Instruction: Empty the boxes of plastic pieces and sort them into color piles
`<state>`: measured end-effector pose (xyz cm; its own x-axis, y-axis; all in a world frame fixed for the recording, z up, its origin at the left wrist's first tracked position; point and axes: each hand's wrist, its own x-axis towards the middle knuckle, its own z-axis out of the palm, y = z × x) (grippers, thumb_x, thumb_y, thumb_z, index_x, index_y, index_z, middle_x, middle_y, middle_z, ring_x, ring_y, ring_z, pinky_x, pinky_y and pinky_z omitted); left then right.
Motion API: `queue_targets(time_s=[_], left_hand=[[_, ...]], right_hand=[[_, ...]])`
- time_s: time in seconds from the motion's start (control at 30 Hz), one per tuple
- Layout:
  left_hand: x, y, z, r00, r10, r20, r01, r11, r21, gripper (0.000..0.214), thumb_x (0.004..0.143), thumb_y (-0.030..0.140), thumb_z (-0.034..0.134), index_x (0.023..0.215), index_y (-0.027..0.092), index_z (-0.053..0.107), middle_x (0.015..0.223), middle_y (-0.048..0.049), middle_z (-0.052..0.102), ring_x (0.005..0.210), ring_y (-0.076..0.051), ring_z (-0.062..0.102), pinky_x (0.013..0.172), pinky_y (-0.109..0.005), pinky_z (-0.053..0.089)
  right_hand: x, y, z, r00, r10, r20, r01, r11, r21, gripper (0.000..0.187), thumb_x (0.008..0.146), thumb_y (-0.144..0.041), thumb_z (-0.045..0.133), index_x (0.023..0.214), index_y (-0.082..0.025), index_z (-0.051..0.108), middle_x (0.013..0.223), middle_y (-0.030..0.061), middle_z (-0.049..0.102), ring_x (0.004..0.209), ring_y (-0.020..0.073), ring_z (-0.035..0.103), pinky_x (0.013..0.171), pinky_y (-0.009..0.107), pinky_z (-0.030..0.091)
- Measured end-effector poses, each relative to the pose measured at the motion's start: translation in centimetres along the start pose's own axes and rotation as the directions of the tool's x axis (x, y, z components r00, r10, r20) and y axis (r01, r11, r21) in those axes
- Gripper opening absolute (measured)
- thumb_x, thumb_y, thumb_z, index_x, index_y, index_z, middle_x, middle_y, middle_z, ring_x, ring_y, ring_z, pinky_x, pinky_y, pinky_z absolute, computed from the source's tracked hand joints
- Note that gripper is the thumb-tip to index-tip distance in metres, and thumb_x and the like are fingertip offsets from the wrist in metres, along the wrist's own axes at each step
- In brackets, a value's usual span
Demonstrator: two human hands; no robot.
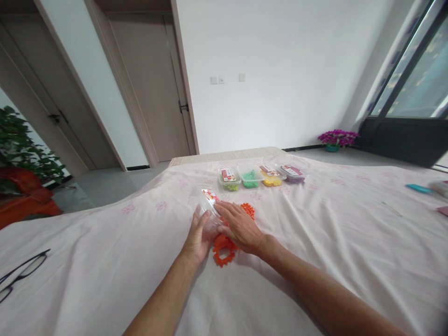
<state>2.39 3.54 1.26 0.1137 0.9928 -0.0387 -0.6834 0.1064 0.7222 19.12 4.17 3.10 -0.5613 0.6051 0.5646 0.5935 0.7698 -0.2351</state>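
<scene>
My left hand [198, 238] is closed around a clear plastic box [209, 205] with a red label, held tilted on the bed. My right hand [240, 226] lies flat, fingers stretched, on a pile of orange gear-shaped pieces [224, 249], its fingertips at the box's mouth. More orange pieces [249, 209] show beyond the right hand. Behind them stands a row of clear boxes: one with light green pieces [229, 178], one with green pieces [249, 178], one with yellow pieces [271, 175], one with purple pieces [293, 173].
All of this lies on a bed with a pale pink floral sheet [315, 233]. Black glasses [21, 273] lie at the left edge. A teal object [420, 188] lies at the right. Doors, a potted plant [21, 149] and purple flowers [338, 138] stand beyond.
</scene>
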Motion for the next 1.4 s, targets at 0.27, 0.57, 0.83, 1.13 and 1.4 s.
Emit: queue_targets(time_s=[0.27, 0.57, 0.83, 1.13, 1.4], left_hand=[[0.1, -0.3, -0.4, 0.993, -0.091, 0.073, 0.097, 0.991, -0.091, 0.057, 0.079, 0.034, 0.074, 0.131, 0.026, 0.052, 0.119, -0.0066, 0.064, 0.09, -0.019, 0.066, 0.066, -0.028, 0.056], [-0.1, 0.3, -0.3, 0.994, -0.098, 0.057, 0.1, 0.994, -0.041, 0.051, 0.077, 0.038, 0.075, 0.123, 0.023, 0.058, 0.12, -0.0075, 0.064, 0.095, -0.02, 0.066, 0.076, -0.033, 0.057], [-0.6, 1.4, 1.2, 0.999, -0.032, -0.029, 0.038, 0.974, 0.225, 0.052, 0.075, 0.032, 0.072, 0.124, 0.025, 0.056, 0.112, -0.0054, 0.067, 0.086, -0.018, 0.067, 0.063, -0.025, 0.055], [0.4, 2.4, 0.0, 0.996, 0.002, -0.091, 0.028, 0.947, 0.321, 0.05, 0.074, 0.026, 0.066, 0.124, 0.027, 0.056, 0.115, -0.0053, 0.067, 0.087, -0.02, 0.068, 0.067, -0.032, 0.059], [1.1, 1.6, -1.5, 0.987, -0.061, -0.146, 0.098, 0.96, 0.261, 0.041, 0.08, 0.043, 0.069, 0.116, 0.025, 0.058, 0.108, -0.0059, 0.069, 0.083, -0.018, 0.069, 0.066, -0.031, 0.059]], right_hand=[[0.0, 0.1, 0.2, 0.999, -0.033, 0.03, 0.033, 0.999, -0.001, 0.06, 0.099, -0.046, 0.043, 0.15, -0.017, 0.03, 0.149, 0.0174, 0.04, 0.137, 0.0278, 0.038, 0.111, 0.049, 0.038], [0.3, -1.0, 0.1, 0.997, 0.01, 0.081, -0.002, 0.995, -0.1, 0.056, 0.097, -0.027, 0.047, 0.149, -0.018, 0.029, 0.147, 0.0151, 0.041, 0.135, 0.0255, 0.038, 0.11, 0.046, 0.039], [0.0, -0.8, 1.2, 0.993, 0.093, 0.077, -0.077, 0.978, -0.195, 0.062, 0.091, -0.026, 0.059, 0.147, -0.022, 0.034, 0.144, 0.0142, 0.045, 0.128, 0.0287, 0.045, 0.103, 0.048, 0.045], [-0.4, 0.5, 1.4, 1.0, 0.007, -0.01, -0.008, 0.996, -0.09, 0.051, 0.094, -0.029, 0.055, 0.142, -0.02, 0.043, 0.144, 0.0138, 0.047, 0.132, 0.0264, 0.043, 0.108, 0.047, 0.042], [-0.5, 1.3, 1.9, 0.999, -0.047, -0.008, 0.046, 0.992, -0.115, 0.027, 0.096, -0.02, 0.052, 0.119, -0.02, 0.065, 0.124, 0.0102, 0.066, 0.113, 0.0217, 0.061, 0.095, 0.038, 0.052]])
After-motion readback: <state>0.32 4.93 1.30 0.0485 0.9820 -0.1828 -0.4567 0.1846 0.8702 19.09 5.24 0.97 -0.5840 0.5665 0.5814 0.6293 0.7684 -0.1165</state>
